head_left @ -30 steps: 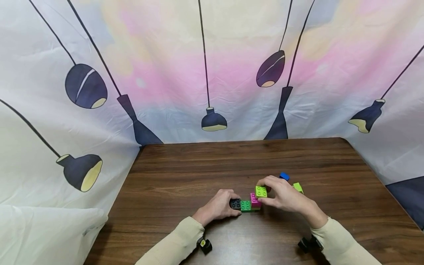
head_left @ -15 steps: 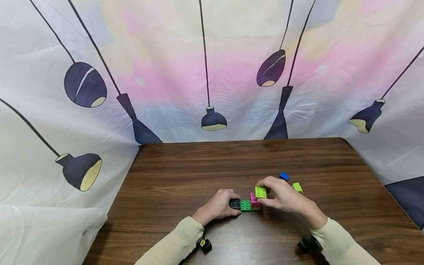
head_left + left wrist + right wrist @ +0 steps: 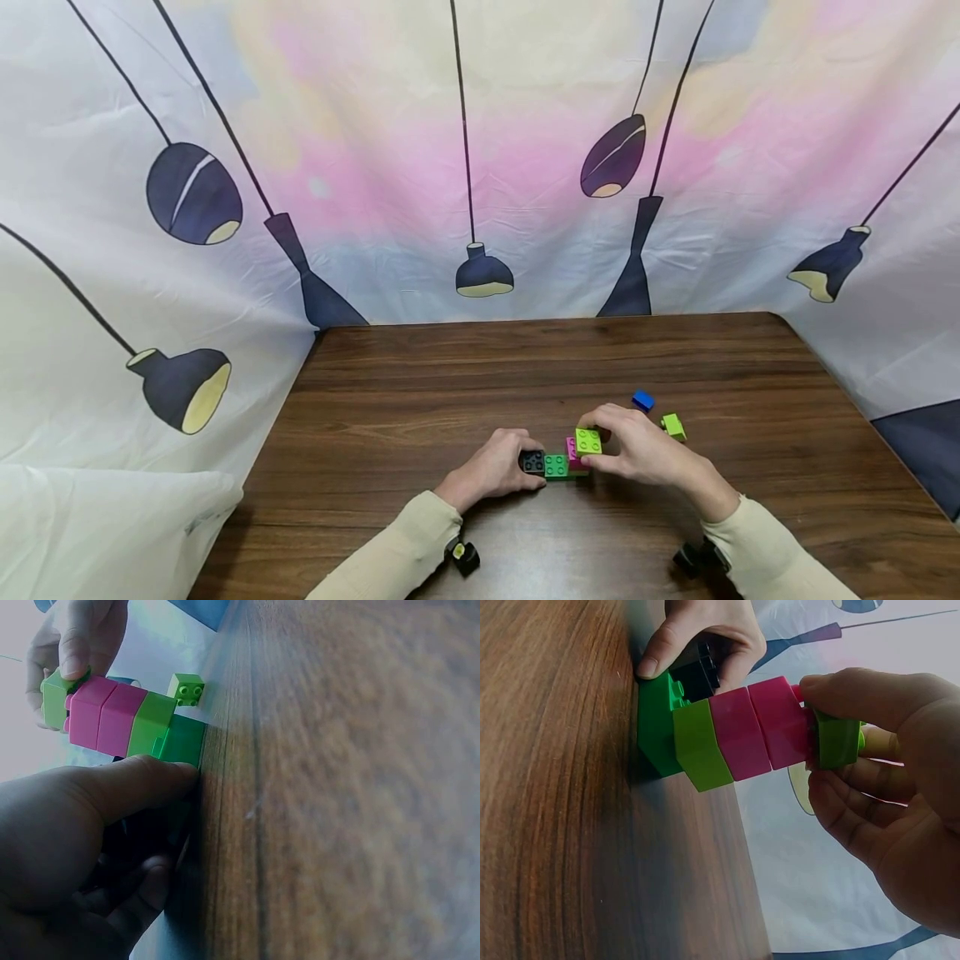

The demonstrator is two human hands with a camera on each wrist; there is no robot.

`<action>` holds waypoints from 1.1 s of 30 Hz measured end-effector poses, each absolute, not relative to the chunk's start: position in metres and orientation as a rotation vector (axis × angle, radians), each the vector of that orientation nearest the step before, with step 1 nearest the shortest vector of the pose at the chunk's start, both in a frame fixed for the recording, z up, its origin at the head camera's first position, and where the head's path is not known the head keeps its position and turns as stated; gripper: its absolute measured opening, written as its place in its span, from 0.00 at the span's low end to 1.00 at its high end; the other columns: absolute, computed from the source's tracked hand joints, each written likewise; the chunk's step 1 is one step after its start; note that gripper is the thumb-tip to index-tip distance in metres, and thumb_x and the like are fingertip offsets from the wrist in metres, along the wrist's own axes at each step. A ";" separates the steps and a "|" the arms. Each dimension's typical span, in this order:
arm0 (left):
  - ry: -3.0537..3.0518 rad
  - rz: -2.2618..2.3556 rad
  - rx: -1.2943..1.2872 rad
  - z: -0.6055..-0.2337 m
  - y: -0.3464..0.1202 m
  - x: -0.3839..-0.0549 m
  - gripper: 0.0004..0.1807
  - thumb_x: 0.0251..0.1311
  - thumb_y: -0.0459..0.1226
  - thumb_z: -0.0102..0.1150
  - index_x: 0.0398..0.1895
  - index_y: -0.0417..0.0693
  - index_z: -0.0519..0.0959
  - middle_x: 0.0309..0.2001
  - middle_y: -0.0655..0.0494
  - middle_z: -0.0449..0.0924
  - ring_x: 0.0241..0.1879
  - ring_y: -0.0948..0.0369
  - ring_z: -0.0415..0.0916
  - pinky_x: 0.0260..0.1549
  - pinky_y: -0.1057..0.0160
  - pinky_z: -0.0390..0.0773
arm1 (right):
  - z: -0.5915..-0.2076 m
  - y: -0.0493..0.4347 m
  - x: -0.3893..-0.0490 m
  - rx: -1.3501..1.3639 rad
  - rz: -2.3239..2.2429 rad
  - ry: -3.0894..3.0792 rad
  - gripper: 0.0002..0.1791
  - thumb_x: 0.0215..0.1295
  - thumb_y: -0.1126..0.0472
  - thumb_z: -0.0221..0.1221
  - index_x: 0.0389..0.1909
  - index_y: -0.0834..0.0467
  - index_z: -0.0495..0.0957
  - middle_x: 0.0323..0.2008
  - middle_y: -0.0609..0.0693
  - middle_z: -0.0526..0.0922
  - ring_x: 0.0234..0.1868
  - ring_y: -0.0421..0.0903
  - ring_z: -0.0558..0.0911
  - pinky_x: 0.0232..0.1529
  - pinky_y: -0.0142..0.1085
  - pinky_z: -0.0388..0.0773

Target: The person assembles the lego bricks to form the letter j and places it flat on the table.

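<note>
In the head view my left hand (image 3: pixel 495 467) grips a black brick (image 3: pixel 533 462) at the left end of a green brick (image 3: pixel 556 466). From the green brick's other end rises a stack: a lime brick (image 3: pixel 703 746), then two pink bricks (image 3: pixel 739 735), one on the other. My right hand (image 3: pixel 633 442) pinches another lime brick (image 3: pixel 588 441) between thumb and fingers at the top of this stack. That brick sits slightly askew, and the upper pink brick's studs (image 3: pixel 69 712) show beside it in the left wrist view.
Behind my right hand lie a blue brick (image 3: pixel 642 400) and a loose lime brick (image 3: pixel 673 427) on the brown wooden table (image 3: pixel 420 375). A printed cloth (image 3: pixel 390 167) with lamp pictures hangs along the table's far edge.
My right hand has come down and slightly toward me with the lime brick, which now overlaps more of the pink brick. The left hand has kept its place.
</note>
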State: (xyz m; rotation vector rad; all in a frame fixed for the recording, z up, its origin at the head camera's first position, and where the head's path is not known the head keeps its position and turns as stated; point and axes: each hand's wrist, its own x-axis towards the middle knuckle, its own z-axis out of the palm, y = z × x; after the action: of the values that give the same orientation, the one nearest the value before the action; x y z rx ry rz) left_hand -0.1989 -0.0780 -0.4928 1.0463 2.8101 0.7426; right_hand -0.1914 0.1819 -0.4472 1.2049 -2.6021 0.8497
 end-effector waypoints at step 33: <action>2.811 0.729 1.045 -0.493 -0.078 -0.199 0.18 0.46 0.44 0.76 0.42 0.52 0.86 0.32 0.65 0.78 0.29 0.73 0.70 0.28 0.80 0.70 | -0.445 0.175 -0.191 1.245 0.869 -2.619 0.18 0.58 0.55 0.69 0.48 0.50 0.77 0.41 0.39 0.78 0.35 0.39 0.75 0.34 0.33 0.75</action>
State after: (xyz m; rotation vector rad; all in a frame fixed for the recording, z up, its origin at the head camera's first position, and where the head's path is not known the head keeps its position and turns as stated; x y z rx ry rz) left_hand -0.1995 -0.0778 -0.4934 1.0447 2.8109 0.7293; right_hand -0.1912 0.1750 -0.4449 1.2446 -2.6188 0.8686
